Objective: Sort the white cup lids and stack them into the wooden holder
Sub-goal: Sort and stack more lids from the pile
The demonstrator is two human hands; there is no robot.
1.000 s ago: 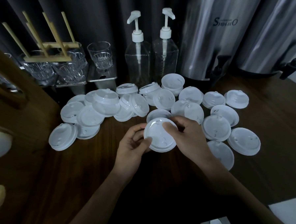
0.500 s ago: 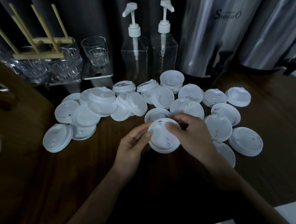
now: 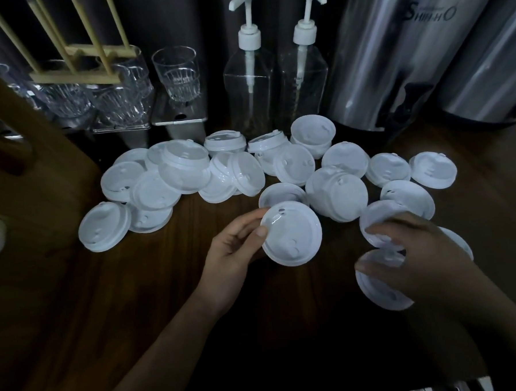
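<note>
Right hand (image 3: 418,255) now off held lid (image 3: 291,234), over half-hidden lids, grip unclear; left hand (image 3: 236,256) grasping

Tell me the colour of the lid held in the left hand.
White; the lid shows best in the head view.

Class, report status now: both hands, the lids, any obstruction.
Left hand holds one round white plastic lid. Right hand open, reaching over loose lids. Wooden dowel holder empty, nothing blocking.
</note>
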